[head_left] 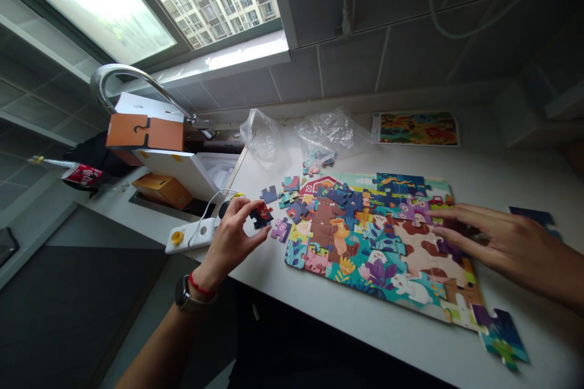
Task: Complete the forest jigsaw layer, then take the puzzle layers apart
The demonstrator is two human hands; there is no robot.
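Observation:
My left hand pinches a dark puzzle piece with a red figure between thumb and fingers, just above the counter. Beside it on the counter are a purple piece and a dark blue piece. My right hand hovers over the right side of a farm-animal puzzle, its fingers stretched out and apart. Near those fingertips lies a purple creature piece. Several loose pieces rest on top of the puzzle, partly hiding its picture. Part of the cow picture is hidden under my right hand.
Dark blue pieces lie at the right front edge. Clear plastic bags and a picture card lie along the wall. To the left are a white power strip, an orange-and-white box and a faucet.

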